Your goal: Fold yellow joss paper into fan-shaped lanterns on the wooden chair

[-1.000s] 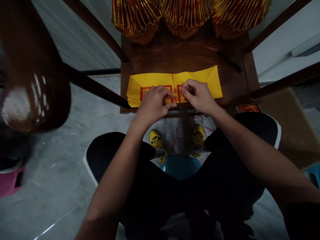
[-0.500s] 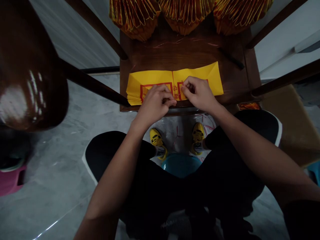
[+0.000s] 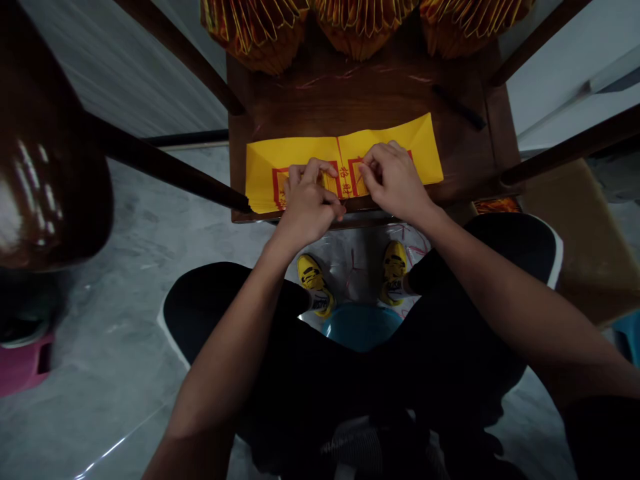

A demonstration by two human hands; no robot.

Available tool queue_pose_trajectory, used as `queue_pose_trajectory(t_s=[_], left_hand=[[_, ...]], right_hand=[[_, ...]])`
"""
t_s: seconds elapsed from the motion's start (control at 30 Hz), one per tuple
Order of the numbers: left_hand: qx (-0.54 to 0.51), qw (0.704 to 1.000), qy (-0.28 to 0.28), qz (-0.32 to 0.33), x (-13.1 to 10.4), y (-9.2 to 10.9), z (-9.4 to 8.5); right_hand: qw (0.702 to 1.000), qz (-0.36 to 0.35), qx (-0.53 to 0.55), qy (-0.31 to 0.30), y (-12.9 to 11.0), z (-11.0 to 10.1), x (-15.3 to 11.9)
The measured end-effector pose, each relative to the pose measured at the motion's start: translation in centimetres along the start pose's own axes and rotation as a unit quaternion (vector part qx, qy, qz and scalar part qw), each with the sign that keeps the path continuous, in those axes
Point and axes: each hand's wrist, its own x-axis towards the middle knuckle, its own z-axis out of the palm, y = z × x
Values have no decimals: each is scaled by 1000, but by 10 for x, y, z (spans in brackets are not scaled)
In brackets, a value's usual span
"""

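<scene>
A stack of yellow paper sheets [image 3: 293, 152] with red frames and red characters lies near the front edge of the dark wooden surface. A red string [image 3: 339, 148] runs across its middle, and the paper dips there. My left hand [image 3: 311, 203] rests on the left half of the stack, its bent fingers apart and the fingertips close to the middle. Over the right half, my right hand [image 3: 395, 179] is closed in a pinch of thumb and index finger. A thin reddish line, seemingly the string's end, shows at those fingertips.
Several pleated red-and-gold paper pieces [image 3: 367, 30] stand at the back. A dark stick-like object [image 3: 459, 108] lies at the right. Dark wooden posts [image 3: 185, 57] rise at the sides. Below are a cardboard box [image 3: 575, 247], a blue basin-like object [image 3: 363, 327] and a pink stool [image 3: 23, 363].
My left hand's fingers have spread and lifted from a closer, pinched pose. My right hand stays pinched over the right half. The whole view has shifted slightly.
</scene>
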Motion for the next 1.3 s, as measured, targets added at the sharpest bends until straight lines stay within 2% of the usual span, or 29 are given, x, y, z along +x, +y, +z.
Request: queue_pose_trajectory(t_s=[0.17,0.23,0.37,0.43,0.57,0.7,1.0,1.3], left_hand=[[-14,1000,-16,3,1,-3,-2],[-4,999,-48,24,0,-3,-7],[33,984,-142,106,-5,5,-16],[30,977,-160,137,-6,9,-19],[-22,973,-162,162,-3,12,-22],[-59,975,-157,144,0,11,-23],[-93,983,-130,88,-3,11,-19],[-97,980,-144,100,2,2,-18]], right_hand=[[999,10,-34,-9,-2,1,-1],[999,16,-44,-12,-2,1,0],[998,29,-50,-15,-1,3,1],[999,31,-40,-8,1,5,3],[1000,18,7,13,8,8,5],[999,12,44,12,10,7,5],[998,22,52,-7,9,3,4],[999,5,46,-8,11,2,6]])
